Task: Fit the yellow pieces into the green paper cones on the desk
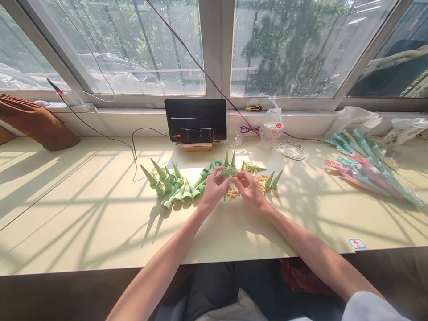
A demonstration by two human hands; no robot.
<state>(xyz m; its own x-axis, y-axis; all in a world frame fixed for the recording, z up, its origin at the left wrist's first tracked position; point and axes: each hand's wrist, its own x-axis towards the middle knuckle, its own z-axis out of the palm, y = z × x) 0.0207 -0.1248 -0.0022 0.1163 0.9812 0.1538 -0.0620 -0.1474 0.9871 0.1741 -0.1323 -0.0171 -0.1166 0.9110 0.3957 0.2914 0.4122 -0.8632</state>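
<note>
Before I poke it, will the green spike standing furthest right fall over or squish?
The green spike might tip if pushed near its point, since it stands tall and narrow. It looks like stiff plastic with straight sides, so probably no squishing. Lying down, its round shape could roll.

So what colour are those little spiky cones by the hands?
The cones are pale green, showing best in the head view, the only one.

No wording can be read
Small characters on the phone point(196, 135), red print on the plastic bag point(271, 129) and a red mark on the sticker point(357, 244) are left unreadable
</note>
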